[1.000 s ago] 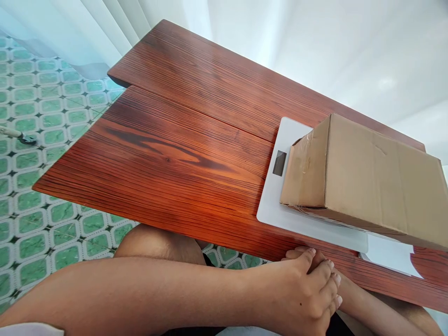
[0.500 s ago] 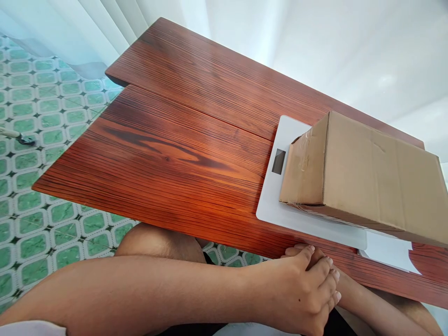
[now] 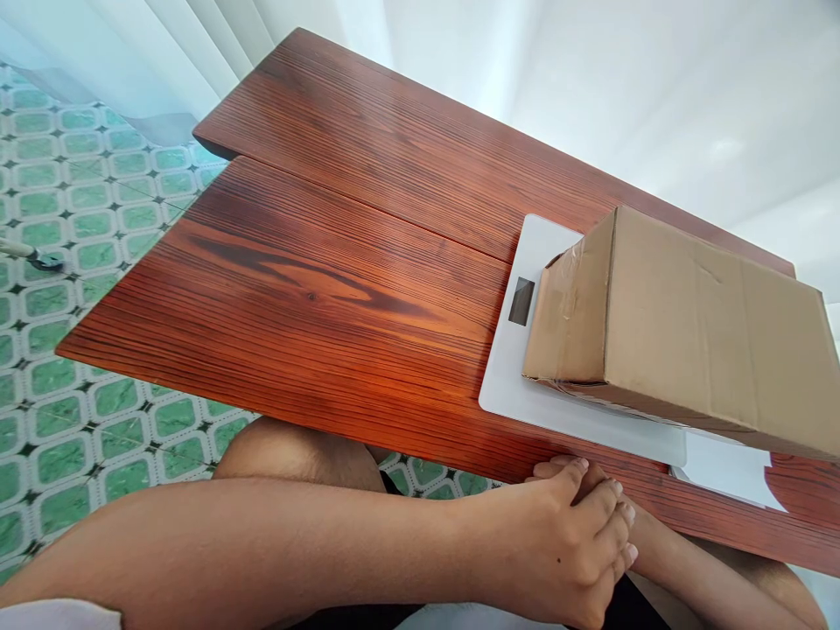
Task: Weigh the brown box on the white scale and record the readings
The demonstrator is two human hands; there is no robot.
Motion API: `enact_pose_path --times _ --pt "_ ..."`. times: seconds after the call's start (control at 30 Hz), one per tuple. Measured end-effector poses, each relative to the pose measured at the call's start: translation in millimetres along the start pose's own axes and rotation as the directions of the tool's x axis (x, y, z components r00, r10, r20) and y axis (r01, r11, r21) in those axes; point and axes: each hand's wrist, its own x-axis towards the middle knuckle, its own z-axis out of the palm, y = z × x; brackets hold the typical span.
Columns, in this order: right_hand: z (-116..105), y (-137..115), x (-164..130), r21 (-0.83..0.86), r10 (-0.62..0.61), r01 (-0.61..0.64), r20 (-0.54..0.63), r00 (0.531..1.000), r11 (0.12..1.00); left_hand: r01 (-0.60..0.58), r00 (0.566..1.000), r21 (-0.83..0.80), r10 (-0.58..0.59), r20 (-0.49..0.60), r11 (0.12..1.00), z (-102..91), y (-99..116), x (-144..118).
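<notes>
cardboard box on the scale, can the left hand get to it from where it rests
Probably yes: the left hand rests at the table edge, just before the cardboard box on the scale, nothing between.

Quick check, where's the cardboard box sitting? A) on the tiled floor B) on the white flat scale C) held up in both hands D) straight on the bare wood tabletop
B: the cardboard box rests on the white scale; the left hand lies over the right hand at the table edge, off the box.

left hand (image 3: 564,551) laid over right hand (image 3: 647,534) | fingers relaxed, holding nothing
</notes>
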Motion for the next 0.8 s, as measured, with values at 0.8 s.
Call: enact_pose_path --times 0.8 --pt "9.0 -20.5 5.8 -0.381 -0.208 0.071 -0.331 0.920 0.922 -0.003 1.000 0.006 0.003 0.011 1.000 -3.2 -1.1 1.7"
